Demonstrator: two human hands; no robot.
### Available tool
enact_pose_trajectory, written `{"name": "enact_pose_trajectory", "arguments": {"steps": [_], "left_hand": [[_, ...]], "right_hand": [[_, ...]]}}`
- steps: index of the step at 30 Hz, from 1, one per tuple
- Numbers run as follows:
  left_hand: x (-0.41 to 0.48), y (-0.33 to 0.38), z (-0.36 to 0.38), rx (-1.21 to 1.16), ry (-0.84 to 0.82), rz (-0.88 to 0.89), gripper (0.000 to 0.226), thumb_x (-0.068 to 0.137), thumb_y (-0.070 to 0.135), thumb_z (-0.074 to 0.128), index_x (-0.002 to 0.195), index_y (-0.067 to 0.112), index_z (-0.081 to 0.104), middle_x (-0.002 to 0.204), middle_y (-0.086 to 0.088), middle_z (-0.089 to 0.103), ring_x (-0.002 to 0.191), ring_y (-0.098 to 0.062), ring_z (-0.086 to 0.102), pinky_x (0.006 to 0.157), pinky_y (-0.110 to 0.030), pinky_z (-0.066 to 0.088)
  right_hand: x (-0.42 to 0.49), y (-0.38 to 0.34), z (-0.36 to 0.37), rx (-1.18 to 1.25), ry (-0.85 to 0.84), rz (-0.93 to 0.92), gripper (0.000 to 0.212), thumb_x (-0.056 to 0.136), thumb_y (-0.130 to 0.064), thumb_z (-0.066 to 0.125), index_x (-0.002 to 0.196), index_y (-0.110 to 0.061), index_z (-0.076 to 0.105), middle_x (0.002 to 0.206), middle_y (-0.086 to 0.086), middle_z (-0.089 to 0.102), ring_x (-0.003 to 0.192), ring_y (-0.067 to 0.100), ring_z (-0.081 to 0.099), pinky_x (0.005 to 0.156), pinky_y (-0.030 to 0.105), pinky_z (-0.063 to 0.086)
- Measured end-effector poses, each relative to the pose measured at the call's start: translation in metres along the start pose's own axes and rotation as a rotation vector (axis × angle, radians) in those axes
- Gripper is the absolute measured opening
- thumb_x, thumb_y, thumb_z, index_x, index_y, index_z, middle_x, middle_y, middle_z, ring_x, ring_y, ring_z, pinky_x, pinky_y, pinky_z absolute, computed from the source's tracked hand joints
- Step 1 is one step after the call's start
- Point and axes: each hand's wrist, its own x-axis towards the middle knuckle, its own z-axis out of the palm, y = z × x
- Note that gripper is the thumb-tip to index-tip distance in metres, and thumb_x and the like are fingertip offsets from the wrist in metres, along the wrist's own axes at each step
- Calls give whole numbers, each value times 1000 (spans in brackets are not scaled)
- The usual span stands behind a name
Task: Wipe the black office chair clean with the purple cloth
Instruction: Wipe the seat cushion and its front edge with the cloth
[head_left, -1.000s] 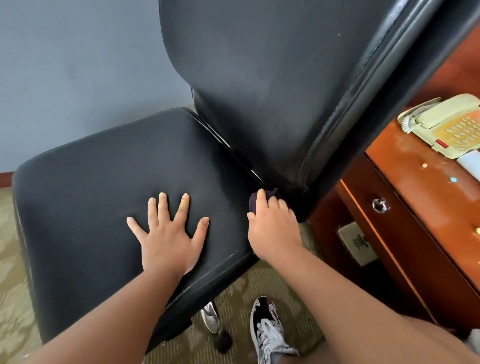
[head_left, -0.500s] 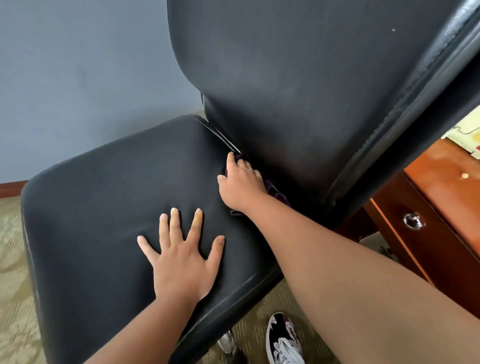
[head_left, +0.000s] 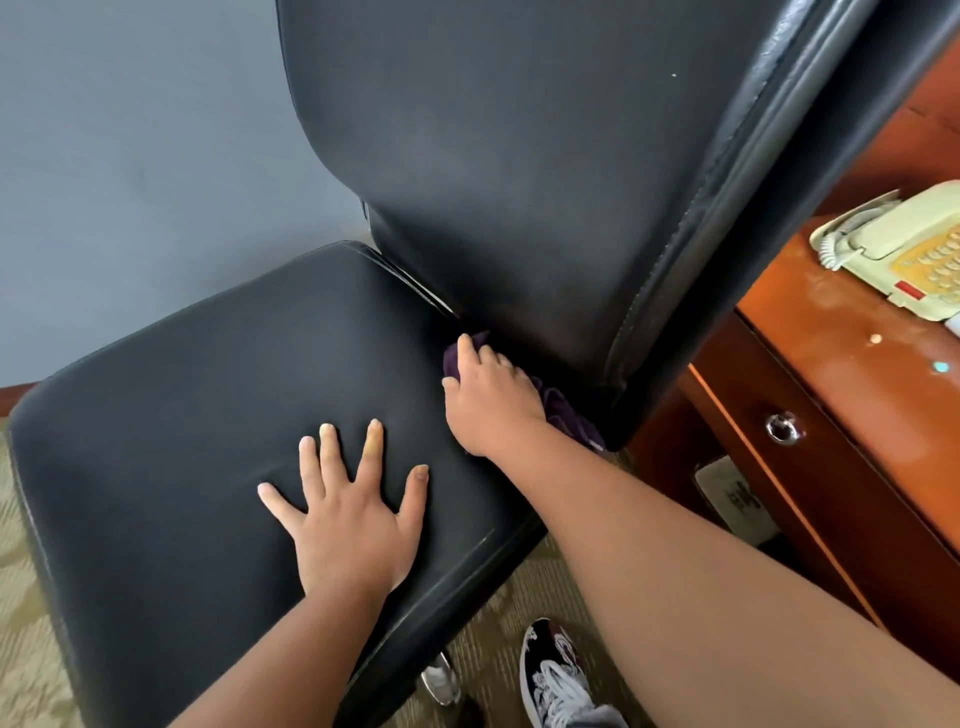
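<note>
**Q:** What is the left hand (head_left: 348, 525) doing?

**A:** Its fingers are spread and its palm is flat on the seat (head_left: 260, 338) of the black office chair (head_left: 171, 415). It lies just inside the seat edge nearest the person, above the shoe (head_left: 556, 675) on the floor, and it holds nothing. It probably acts as a brace, loading the seat so the chair does not swivel or roll under the wiping force.

**Q:** And the right hand (head_left: 493, 405)?

**A:** Its fingers are curled over the purple cloth (head_left: 569, 418), gripping the bunched fabric. The hand presses the cloth down at the rear corner of the seat nearest the person, in the crease below the backrest (head_left: 519, 182). The cloth shows past the fingertips and beside the wrist. The rest is hidden under the palm.

**Q:** Why is the cloth bunched at that spot?

**A:** A wad probably reaches into the narrow seam better than a flat cloth would.

**Q:** What lies beyond the chair?

**A:** A wooden desk (head_left: 831, 395) stands to the right of the backrest. A telephone (head_left: 893, 249) sits on it, well apart from both hands.
</note>
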Motion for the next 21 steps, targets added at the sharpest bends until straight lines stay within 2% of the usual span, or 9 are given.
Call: {"name": "enact_pose_trajectory", "arguments": {"steps": [9, 13, 17, 19, 21], "left_hand": [[-2, -2, -3, 13, 5, 11, 78, 84, 79, 3, 152, 40, 12, 161, -8, 12, 148, -24, -6, 110, -66, -4], [-2, -3, -4, 0, 8, 21, 79, 84, 79, 4, 152, 40, 14, 161, -8, 12, 148, -24, -5, 110, -66, -4], [-2, -7, -3, 5, 17, 29, 78, 84, 79, 3, 151, 41, 13, 160, -8, 13, 148, -24, -4, 110, -66, -3], [-1, -9, -1, 6, 29, 33, 77, 84, 79, 4, 150, 41, 15, 160, -8, 14, 148, -24, -3, 110, -66, -3], [-1, -10, 0, -5, 39, 34, 76, 85, 80, 6, 150, 41, 16, 159, -8, 15, 148, -24, -2, 110, -66, -3]], "right_hand": [[-87, 35, 0, -127, 103, 132, 58, 102, -39, 37, 151, -10, 26, 141, 11, 48, 124, 27, 48, 100, 41, 42], [-116, 42, 5, -52, 139, 191, 57, 100, -29, 45, 151, -13, 26, 142, 7, 45, 129, 25, 43, 101, 38, 43], [-136, 42, 11, 54, 174, 192, 68, 89, -10, 58, 151, -17, 30, 145, 5, 45, 135, 25, 38, 106, 39, 40], [-140, 42, 14, 109, 217, 174, 64, 90, -6, 59, 148, -18, 36, 142, 3, 49, 133, 24, 40, 105, 38, 41], [-141, 44, 14, 177, 297, 159, 50, 92, -7, 59, 140, -19, 47, 132, 1, 56, 125, 23, 47, 100, 35, 45]]}}
